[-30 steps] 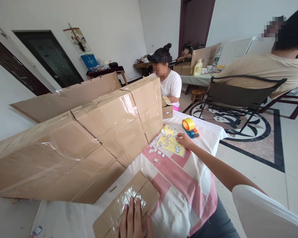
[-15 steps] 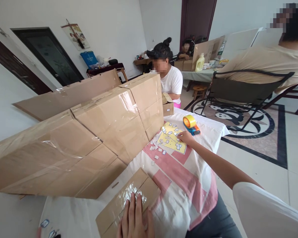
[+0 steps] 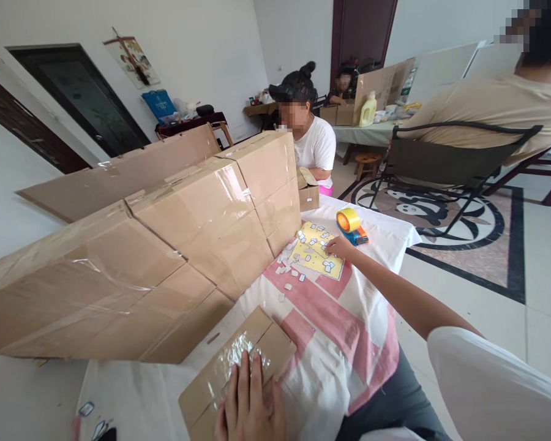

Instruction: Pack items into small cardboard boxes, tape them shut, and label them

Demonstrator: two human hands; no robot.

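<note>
My left hand [image 3: 252, 401] lies with its fingers outstretched on the taped top of a small cardboard box [image 3: 275, 346] at the near edge of the table. Farther off, my right hand [image 3: 341, 247] is over the right side of a yellow sheet [image 3: 313, 264], fingertips pinched together. Whatever is between those fingertips is too small to make out. Small white paper pieces [image 3: 302, 277] with dark outlines lie scattered across the sheet and on the pink-and-white cloth [image 3: 321, 312] beside it. Just beyond my right hand is a tape dispenser [image 3: 360, 237] with a yellow tape roll [image 3: 348, 219].
A wall of taped cardboard boxes [image 3: 197, 226] runs along the table's left side. An open carton [image 3: 309, 197] stands at the far end, near a seated person in a white shirt [image 3: 316, 147]. On the right, another person sits in a dark folding chair [image 3: 459, 153].
The view has shifted slightly. My right hand stays at the yellow sheet, its fingers a little more bent. My left hand remains on the small box.
</note>
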